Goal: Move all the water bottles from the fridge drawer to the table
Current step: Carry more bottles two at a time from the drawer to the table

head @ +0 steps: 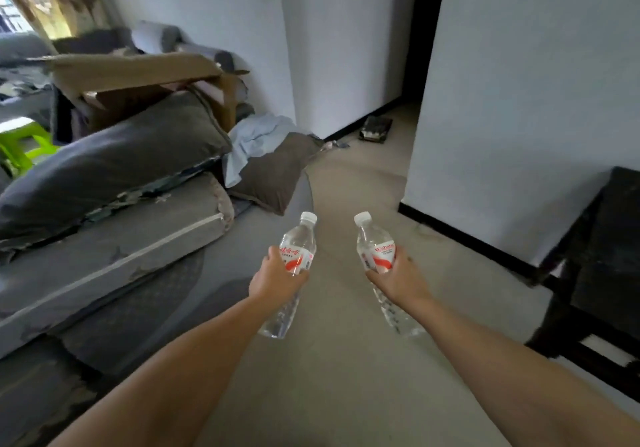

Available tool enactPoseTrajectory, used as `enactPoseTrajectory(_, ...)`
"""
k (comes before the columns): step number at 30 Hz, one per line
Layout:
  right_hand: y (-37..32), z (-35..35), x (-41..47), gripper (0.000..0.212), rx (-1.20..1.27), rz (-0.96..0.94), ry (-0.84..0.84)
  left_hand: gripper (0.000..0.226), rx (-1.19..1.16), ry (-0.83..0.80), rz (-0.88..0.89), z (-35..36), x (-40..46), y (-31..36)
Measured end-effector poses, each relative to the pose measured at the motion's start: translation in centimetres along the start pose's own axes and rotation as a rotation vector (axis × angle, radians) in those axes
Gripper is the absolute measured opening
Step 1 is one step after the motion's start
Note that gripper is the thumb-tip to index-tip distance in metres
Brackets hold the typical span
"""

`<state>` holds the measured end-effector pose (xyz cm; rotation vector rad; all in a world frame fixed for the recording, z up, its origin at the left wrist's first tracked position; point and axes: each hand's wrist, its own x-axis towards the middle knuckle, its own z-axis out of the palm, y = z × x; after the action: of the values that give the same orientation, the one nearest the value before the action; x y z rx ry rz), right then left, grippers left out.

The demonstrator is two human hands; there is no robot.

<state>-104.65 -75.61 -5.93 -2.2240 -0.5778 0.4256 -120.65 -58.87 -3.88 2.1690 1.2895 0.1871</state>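
View from my head, looking forward and down. The grey concrete floor [346,360] filled the middle of the field and ran ahead toward a dark doorway [420,31] between two white walls [519,100]. To my left lay a worn grey sofa [114,249] with its cover peeling, a large dark cushion [114,162] on top of it, and behind that a flattened cardboard box [138,72] propped over the seat; a pale blue cloth [256,138] was bunched beside a brown cushion [277,173] at the sofa's far end. At the right edge stood a piece of dark wooden furniture [606,256] (only partly in frame, so I could not tell what kind). A bright green plastic stool [24,148] showed at the far left. Both my arms reached forward, well apart. My left hand [277,277] was wrapped around the labelled middle of the left water bottle [294,256], and my right hand [398,280] was wrapped around the right water bottle [375,252] the same way. Each bottle was clear, with a white cap and a red-and-white label, tilted with its cap pointing forward and its base toward me, carried in the air above the floor.
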Motion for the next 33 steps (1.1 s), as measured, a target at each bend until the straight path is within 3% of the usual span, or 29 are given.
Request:
enactPoseTrajectory(7,4.4,-6.7,6.0,0.057,-0.039,0.173,0.181,0.065,-0.032,-0.165,0.189,6.7,6.8,10.8)
enactPoseTrajectory(14,7.1,-10.3,14.6,0.055,-0.077,0.338,0.268,0.050,-0.021,-0.333,0.393,12.9,15.2,19.5)
enactPoseTrajectory(22,8.1,-16.3,26.7,0.062,-0.019,0.482,0.413,0.059,-0.048,-0.503,0.612,17.1,28.3,33.7)
enactPoseTrajectory(26,9.8,-19.3,29.8,0.064,0.065,0.548,0.510,0.059,0.024,-0.484,0.712,19.7,31.3,40.0)
enactPoseTrajectory(33,15.0,-24.7,32.5,0.061,0.017,0.724,0.626,0.063,0.111,-0.593,0.851,27.2,31.8,48.7)
